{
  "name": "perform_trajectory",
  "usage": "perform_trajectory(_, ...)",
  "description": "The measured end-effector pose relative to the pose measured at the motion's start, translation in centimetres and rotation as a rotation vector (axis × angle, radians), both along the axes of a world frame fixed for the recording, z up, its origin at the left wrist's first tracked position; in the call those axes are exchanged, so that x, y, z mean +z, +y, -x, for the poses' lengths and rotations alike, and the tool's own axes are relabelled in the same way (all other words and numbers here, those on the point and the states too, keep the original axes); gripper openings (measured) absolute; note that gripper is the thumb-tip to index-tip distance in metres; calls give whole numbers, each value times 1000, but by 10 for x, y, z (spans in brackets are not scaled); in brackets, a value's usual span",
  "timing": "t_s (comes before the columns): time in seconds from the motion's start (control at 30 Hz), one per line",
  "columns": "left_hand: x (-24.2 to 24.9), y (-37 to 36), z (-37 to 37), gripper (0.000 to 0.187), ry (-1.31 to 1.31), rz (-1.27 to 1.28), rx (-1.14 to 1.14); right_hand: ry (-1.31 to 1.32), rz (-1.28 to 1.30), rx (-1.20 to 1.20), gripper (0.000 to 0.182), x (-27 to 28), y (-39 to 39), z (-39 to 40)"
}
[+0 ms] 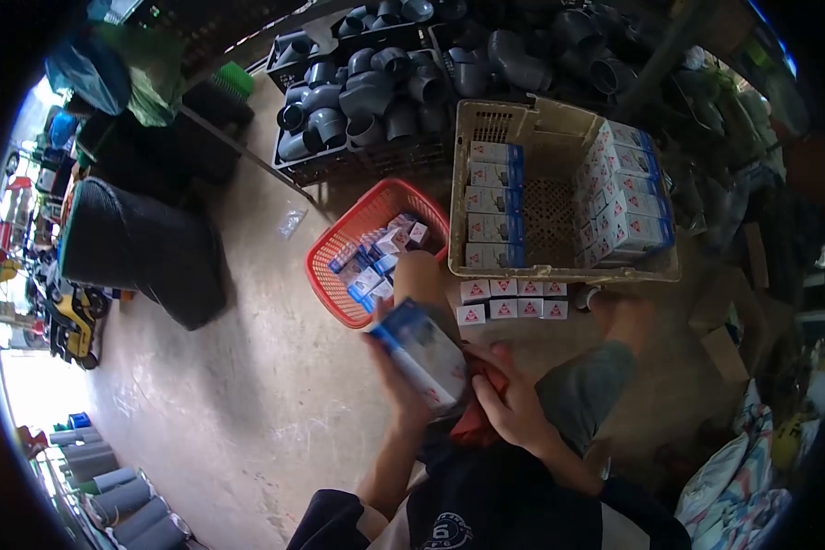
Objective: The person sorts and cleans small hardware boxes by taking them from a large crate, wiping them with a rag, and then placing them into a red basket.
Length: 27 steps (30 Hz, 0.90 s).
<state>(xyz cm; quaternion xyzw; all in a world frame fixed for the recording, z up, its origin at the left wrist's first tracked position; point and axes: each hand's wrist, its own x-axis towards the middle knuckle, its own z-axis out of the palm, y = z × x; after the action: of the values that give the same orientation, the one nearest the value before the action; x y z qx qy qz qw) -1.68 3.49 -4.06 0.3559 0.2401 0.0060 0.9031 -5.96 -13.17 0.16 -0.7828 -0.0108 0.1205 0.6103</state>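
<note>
A white and blue cardboard box (423,353), slightly blurred, is tilted in front of my body. My left hand (396,385) is closed around its left side, with the fingers partly behind it. At the box's right side, my right hand (513,403) grips a red-orange cloth (477,423), its fingers bunched over the fabric. Past my knee, a red plastic basket (319,261) contains several small blue and white boxes (368,280). Several more small white boxes (529,309) are lined up in two rows on the floor.
A beige crate (568,273) has boxes stacked along its left and right sides. Behind stand black crates (289,170) full of grey pipe elbows (369,94). Dark rolled mesh (142,243) stands at left, and a striped sack (729,472) lies at lower right.
</note>
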Motion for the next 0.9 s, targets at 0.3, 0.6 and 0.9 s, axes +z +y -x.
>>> perform_trajectory(0.3,-32,71,-20,72,100,442,-26,344,-433,-236,42,-42,-26,-11)
perform_trajectory(0.6,-29,39,9,69,159,132,-359,-157,-113,161,55,-26,39,-66)
perform_trajectory(0.9,-44,54,-12,60,208,266,-126,-190,-33,371,43,-20,39,-40)
